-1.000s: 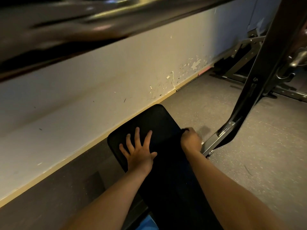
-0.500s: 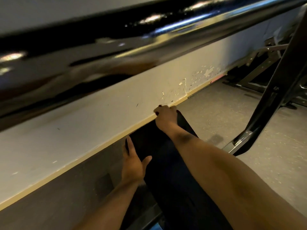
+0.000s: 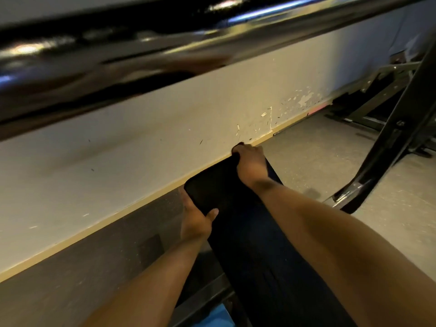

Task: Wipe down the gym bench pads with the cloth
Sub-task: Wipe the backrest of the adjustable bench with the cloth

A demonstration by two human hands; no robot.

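The black bench pad [image 3: 221, 192] runs from the bottom of the head view up to the wall's base. My right hand [image 3: 250, 164] is at the pad's far end, fingers curled round a dark cloth [image 3: 238, 145], of which only a small bunch shows past my knuckles. My left hand [image 3: 195, 223] grips the pad's left edge near the far corner. Its thumb lies on top of the pad and its fingers are hidden under the side.
A shiny dark bar [image 3: 165, 43] crosses the top of the view close to the camera. The scuffed pale wall [image 3: 141, 149] stands just beyond the pad's end. A black rack upright [image 3: 389, 149] slants at the right over the grey floor [image 3: 330, 166]. Something blue [image 3: 219, 316] lies below the bench.
My right hand slid with the cloth from the pad's right edge to its far end. My left hand left the pad's top, where it lay flat, and took hold of the left edge.
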